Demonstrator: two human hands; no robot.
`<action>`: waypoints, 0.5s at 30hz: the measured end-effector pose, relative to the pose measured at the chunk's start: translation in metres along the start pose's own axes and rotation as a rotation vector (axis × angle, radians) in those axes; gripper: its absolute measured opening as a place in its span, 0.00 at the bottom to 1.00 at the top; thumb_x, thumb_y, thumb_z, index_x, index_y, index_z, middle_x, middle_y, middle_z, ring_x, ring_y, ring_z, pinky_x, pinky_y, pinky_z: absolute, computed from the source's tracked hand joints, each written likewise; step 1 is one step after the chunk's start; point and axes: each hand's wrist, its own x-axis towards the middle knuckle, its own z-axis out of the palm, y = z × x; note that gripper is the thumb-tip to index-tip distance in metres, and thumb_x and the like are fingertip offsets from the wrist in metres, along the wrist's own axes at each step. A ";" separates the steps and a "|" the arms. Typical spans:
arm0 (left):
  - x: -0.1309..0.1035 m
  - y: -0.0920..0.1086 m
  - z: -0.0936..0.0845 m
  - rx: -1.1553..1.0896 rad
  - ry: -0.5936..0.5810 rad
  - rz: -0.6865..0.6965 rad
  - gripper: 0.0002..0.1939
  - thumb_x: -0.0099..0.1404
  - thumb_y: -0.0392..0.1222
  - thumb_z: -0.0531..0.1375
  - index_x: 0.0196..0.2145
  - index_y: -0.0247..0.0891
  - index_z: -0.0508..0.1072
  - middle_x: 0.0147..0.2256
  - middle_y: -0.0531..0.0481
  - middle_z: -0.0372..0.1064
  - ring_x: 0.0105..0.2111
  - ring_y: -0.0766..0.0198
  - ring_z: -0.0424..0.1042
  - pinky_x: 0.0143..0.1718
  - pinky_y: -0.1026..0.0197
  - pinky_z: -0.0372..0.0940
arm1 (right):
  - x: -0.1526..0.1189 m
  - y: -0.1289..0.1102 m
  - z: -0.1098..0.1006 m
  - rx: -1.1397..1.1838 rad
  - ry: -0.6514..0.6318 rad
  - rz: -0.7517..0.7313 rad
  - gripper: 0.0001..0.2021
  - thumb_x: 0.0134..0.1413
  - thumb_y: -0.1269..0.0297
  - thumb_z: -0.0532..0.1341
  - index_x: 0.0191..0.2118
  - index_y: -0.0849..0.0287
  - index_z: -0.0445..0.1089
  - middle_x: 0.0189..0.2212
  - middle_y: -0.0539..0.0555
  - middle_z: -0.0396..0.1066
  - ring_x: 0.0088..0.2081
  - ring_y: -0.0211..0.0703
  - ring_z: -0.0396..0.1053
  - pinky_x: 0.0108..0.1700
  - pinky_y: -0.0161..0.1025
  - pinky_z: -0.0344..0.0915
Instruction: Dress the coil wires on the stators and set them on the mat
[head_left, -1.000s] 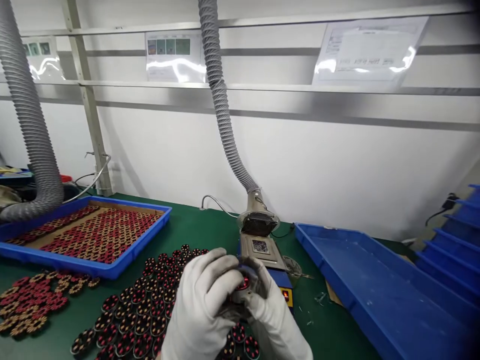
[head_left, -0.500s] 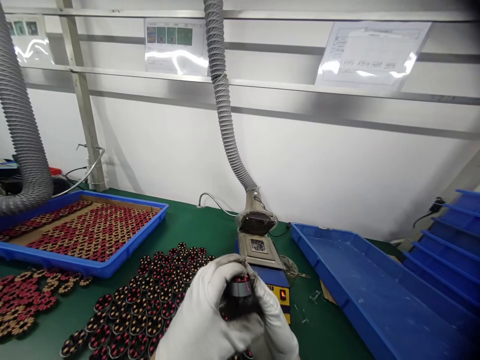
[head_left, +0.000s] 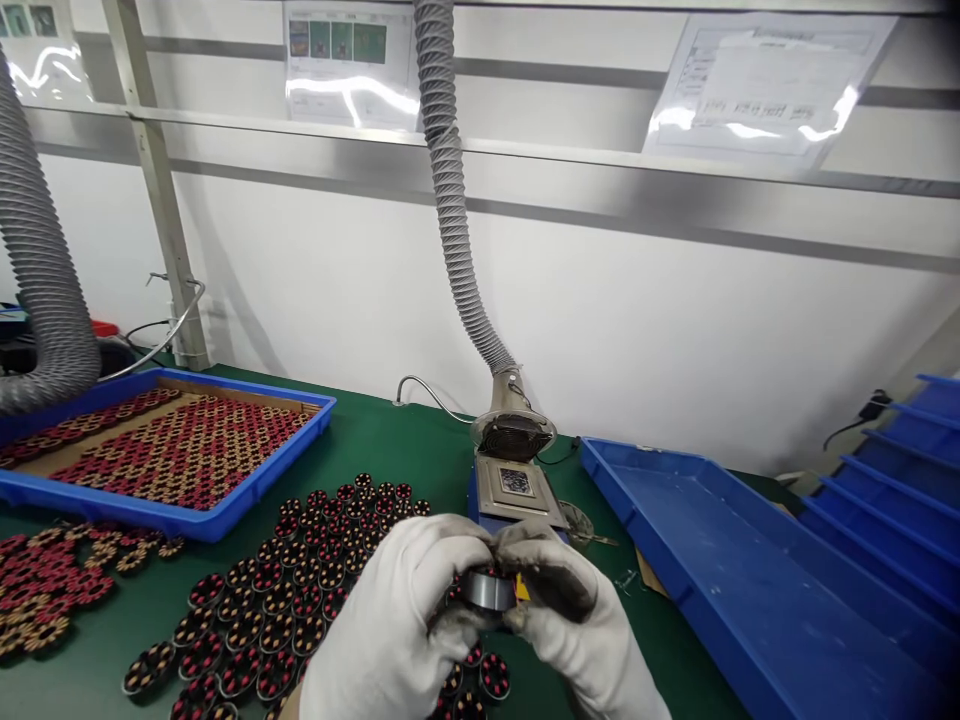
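Both hands wear white gloves with dark-stained fingertips. Between them is a dark metal ring (head_left: 489, 591), its smooth outer band facing me and a little red showing at its top. My left hand (head_left: 409, 600) grips the ring's left side with thumb and fingers. On the other side, my right hand (head_left: 566, 595) has its fingers bent against the ring, touching its right edge. Many similar ring-shaped parts (head_left: 307, 600), black with red or tan segments inside metal rims, lie on the green table to the left and just below the hands.
A metal-topped machine (head_left: 487, 485) stands beyond the hands under a grey duct hose (head_left: 450, 190). On the left, a blue tray (head_left: 217, 525) holds rows of red and tan rings, with a loose pile (head_left: 56, 590) before it. Another blue tray (head_left: 675, 560) and stacked trays (head_left: 892, 500) are right.
My right hand has shifted outward to the right and opened up its grip around the ring. The ring is turned more level and sits slightly farther right. The view has tilted down a little.
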 end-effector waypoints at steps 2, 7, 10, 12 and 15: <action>0.001 0.003 0.000 0.057 -0.006 0.053 0.13 0.69 0.45 0.46 0.48 0.41 0.61 0.47 0.48 0.62 0.48 0.62 0.61 0.49 0.59 0.59 | 0.000 -0.002 0.001 -0.077 0.009 -0.061 0.07 0.41 0.62 0.68 0.32 0.51 0.76 0.31 0.53 0.71 0.37 0.46 0.67 0.39 0.39 0.64; 0.005 0.007 0.001 0.341 0.055 0.231 0.12 0.64 0.32 0.47 0.45 0.32 0.62 0.45 0.44 0.63 0.50 0.58 0.58 0.53 0.55 0.52 | 0.005 0.000 0.015 0.219 0.195 -0.008 0.08 0.43 0.58 0.67 0.21 0.54 0.71 0.25 0.49 0.66 0.31 0.41 0.64 0.37 0.37 0.61; 0.005 0.007 0.001 0.327 0.064 0.205 0.13 0.64 0.33 0.47 0.46 0.33 0.62 0.46 0.43 0.63 0.50 0.59 0.58 0.52 0.56 0.53 | 0.005 -0.003 0.012 0.372 0.165 0.065 0.12 0.39 0.52 0.67 0.22 0.55 0.71 0.25 0.49 0.67 0.31 0.41 0.63 0.37 0.37 0.62; 0.004 0.006 0.001 0.278 0.069 0.174 0.12 0.67 0.37 0.45 0.46 0.34 0.61 0.46 0.43 0.63 0.50 0.60 0.59 0.51 0.57 0.55 | 0.003 -0.005 0.007 0.282 0.154 0.098 0.13 0.33 0.55 0.71 0.27 0.55 0.73 0.27 0.50 0.70 0.33 0.42 0.65 0.38 0.38 0.62; 0.004 0.007 0.002 0.244 0.076 0.177 0.16 0.70 0.46 0.42 0.45 0.35 0.61 0.45 0.43 0.64 0.49 0.60 0.60 0.50 0.57 0.57 | 0.002 -0.006 0.003 0.127 0.124 0.120 0.14 0.30 0.64 0.73 0.29 0.54 0.75 0.28 0.50 0.71 0.32 0.42 0.67 0.36 0.37 0.64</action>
